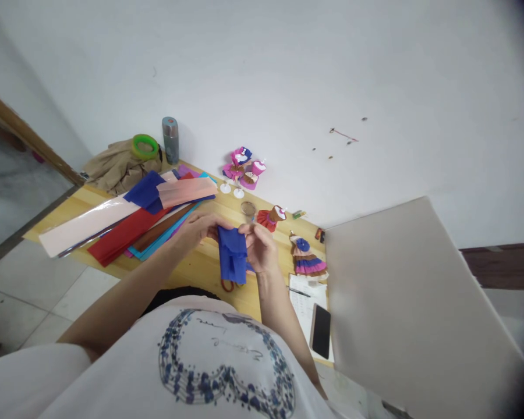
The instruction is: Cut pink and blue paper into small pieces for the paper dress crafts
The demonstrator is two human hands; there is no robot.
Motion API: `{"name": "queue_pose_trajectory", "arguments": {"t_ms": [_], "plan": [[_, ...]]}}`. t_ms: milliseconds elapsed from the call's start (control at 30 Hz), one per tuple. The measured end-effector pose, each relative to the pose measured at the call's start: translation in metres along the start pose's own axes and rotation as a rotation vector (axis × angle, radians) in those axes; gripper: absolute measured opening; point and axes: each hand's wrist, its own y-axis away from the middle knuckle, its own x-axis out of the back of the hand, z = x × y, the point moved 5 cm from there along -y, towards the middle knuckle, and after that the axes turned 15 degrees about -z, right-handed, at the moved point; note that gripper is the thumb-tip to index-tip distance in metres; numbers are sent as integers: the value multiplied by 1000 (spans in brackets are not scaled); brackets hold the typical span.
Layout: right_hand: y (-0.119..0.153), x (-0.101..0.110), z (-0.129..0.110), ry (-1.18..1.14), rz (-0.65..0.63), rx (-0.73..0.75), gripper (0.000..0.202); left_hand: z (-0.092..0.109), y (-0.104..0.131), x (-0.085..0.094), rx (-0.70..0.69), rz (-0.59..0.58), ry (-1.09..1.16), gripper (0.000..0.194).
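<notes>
A piece of blue crepe paper (233, 256) hangs between my two hands above the wooden table, folded over on itself. My left hand (205, 226) pinches its upper left corner. On the other side, my right hand (260, 241) is closed on its upper right edge, thumb and fingers together. Scissors with red handles (227, 286) lie partly hidden beneath the paper. Just beyond my right hand stands a small dress form with a red ruffled skirt (267, 219).
Crepe paper packs (126, 233) in several colours lie to the left. A flask (170, 141), green tape (144, 146) and beige cloth (122, 166) are behind. Small dress figures (244, 167) stand by the wall. A ruffled dress (308, 256), phone (320, 330) and partition (402, 308) are right.
</notes>
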Motion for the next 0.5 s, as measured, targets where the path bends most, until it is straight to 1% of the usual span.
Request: {"name": "queue_pose_trajectory", "arguments": {"t_ms": [67,133,233,300,367,433,500], "plan": [[-1,-2,-3,11,1,33,30,-2,0,3,28,41,21,50],[-3,-5,-6,40,-7,64,29,-6,2,5,106,129,50,55],[-4,-8,-10,136,-10,101,25,-13,6,3,213,236,43,43],[-4,-9,-12,224,1,114,22,-15,10,3,221,306,23,35],[-4,-8,-13,307,17,119,20,-14,14,3,207,386,6,32],[-3,-8,-12,376,23,121,20,-11,15,3,190,404,-37,31],[-3,-9,-11,431,19,121,19,-7,13,1,170,371,-124,30]]}}
